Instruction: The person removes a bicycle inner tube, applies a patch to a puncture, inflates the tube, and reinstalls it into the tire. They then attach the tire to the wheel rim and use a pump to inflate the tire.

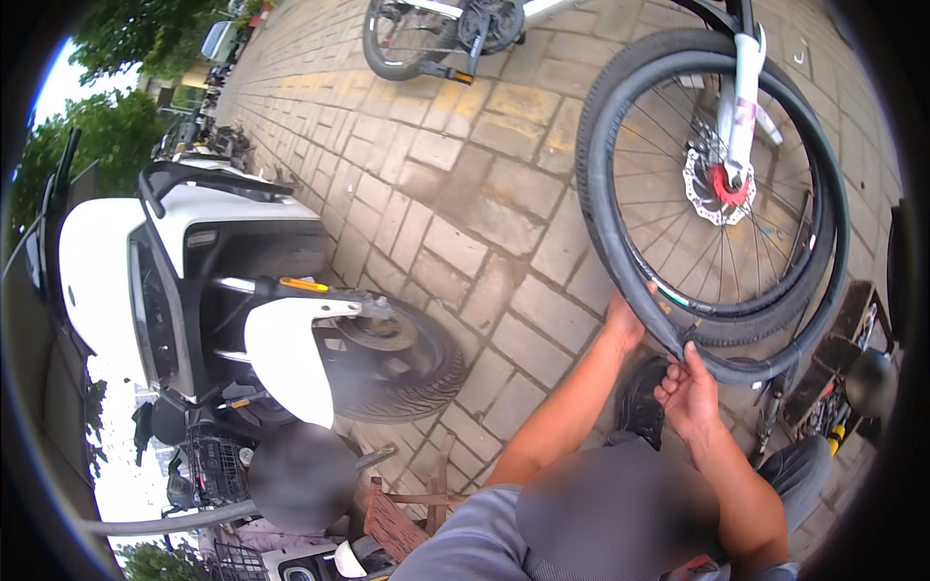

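Observation:
At the right, a bicycle front wheel [655,176] hangs on a white fork [741,107], with a red hub and brake disc. A black inner tube [736,366] loops out around the wheel's lower part, over the tire [610,97]. My left hand [625,321] is at the lower left of the loop, fingers partly hidden behind it and wrapped round it. My right hand [688,397] pinches the tube beside what looks like its valve, at the bottom of the loop, thumb up and other fingers curled.
A white scooter [286,353] lies in view at left, its front tire toward me. Another bicycle [397,48] is at the top. A tool box [814,402] with tools is at far right, my black shoe [639,402] below the wheel, a wooden stool [397,513] at lower left, brick paving [504,252] between.

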